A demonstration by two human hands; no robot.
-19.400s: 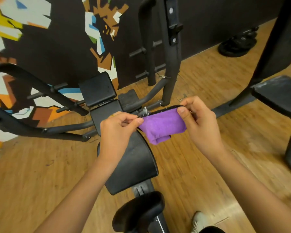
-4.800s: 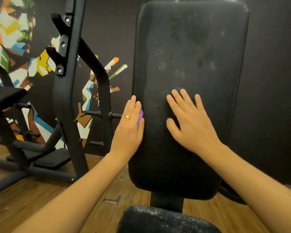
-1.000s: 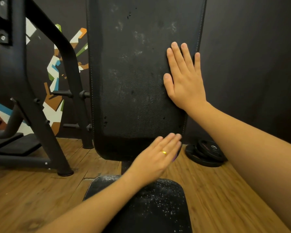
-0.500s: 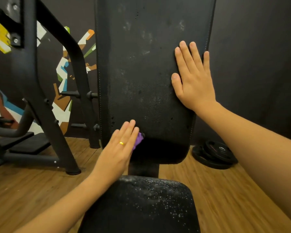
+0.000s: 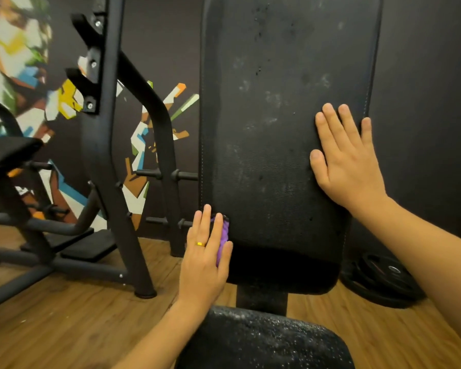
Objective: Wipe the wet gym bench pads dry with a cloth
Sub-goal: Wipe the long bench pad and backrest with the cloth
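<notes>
A tall black back pad (image 5: 277, 129) stands upright in front of me, with faint pale smears on its surface. My left hand (image 5: 204, 258) lies flat with straight fingers on a purple cloth (image 5: 223, 235), pressing it against the pad's lower left edge; only a strip of cloth shows beside my fingers. My right hand (image 5: 349, 161) rests flat and open on the pad's right side. Below, the black seat pad (image 5: 264, 342) is speckled with water droplets.
A black steel rack (image 5: 104, 145) stands on the wooden floor to the left, with another padded machine (image 5: 8, 153) beyond it. Black weight plates (image 5: 381, 280) lie on the floor behind the pad at right. A dark wall with a colourful mural is behind.
My left hand with the cloth has slid from the pad's bottom right to its lower left edge and a little upward. My right hand stays flat on the pad's right side.
</notes>
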